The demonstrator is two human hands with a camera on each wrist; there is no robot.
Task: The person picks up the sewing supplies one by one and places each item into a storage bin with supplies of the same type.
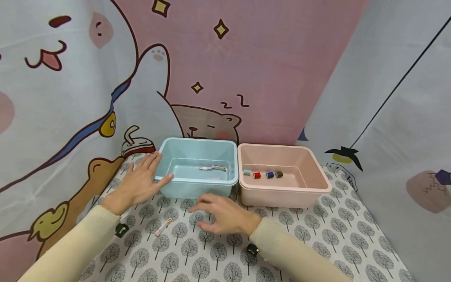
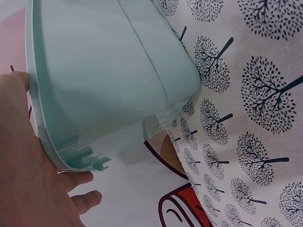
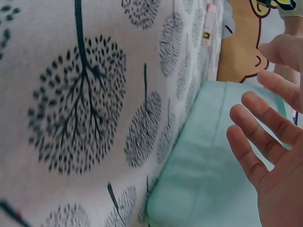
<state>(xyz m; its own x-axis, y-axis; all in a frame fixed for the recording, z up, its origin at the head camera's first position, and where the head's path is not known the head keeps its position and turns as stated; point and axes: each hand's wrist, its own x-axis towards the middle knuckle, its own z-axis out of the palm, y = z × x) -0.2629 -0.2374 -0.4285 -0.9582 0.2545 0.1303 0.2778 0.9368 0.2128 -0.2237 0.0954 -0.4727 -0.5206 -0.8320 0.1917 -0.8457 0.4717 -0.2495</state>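
Note:
My left hand (image 1: 142, 182) touches the left rim of the light blue bin (image 1: 197, 188), its fingers spread along the edge. The left wrist view shows that hand (image 2: 33, 170) against the bin's rim (image 2: 40, 113). In front of the bin, my right hand (image 1: 222, 215) hovers above the cloth with relaxed fingers and nothing in them. To its left lies a short pinkish-white cable-like piece (image 1: 163, 227); its exact kind is unclear. Similar pieces (image 1: 212, 168) lie inside the blue bin.
A pink bin (image 1: 282, 190) stands right beside the blue one. It holds several thread spools, among them a red spool (image 1: 257, 175) and a blue spool (image 1: 269, 175). A tree-patterned cloth (image 1: 218, 266) covers the table. Printed curtains (image 1: 275, 70) hang behind and at the sides.

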